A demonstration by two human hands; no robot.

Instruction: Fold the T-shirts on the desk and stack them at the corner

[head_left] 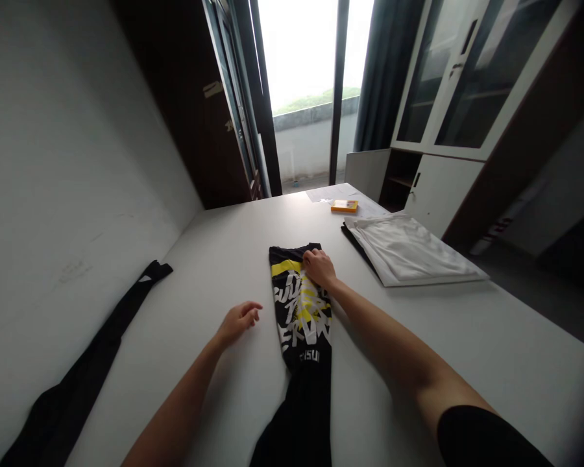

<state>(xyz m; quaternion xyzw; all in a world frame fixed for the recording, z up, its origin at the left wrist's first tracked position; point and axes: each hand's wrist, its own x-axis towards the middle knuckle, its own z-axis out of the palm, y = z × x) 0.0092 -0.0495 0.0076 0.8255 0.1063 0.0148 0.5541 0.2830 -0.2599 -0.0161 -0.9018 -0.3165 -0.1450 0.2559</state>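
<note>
In front of me a long black garment (292, 311) with bold white lettering and yellow bands lies narrow on the table. Its plain black part runs down toward the bottom edge of the view; whether it is a pair of tights or something else I cannot tell. My right hand (320, 267) rests on its far end, fingers curled down on the cloth just below the black band. To the left of the garment my left hand (242, 321) hovers over the table, fingers loosely bent and apart, holding nothing.
A white table (214, 259) spans the view. Another black garment (92, 363) lies along the wall at left. Folded white cloth (409, 246) with black beneath sits at right. An orange-yellow box (344, 206) and papers (365, 202) are at the far edge, near a white cabinet (440, 188).
</note>
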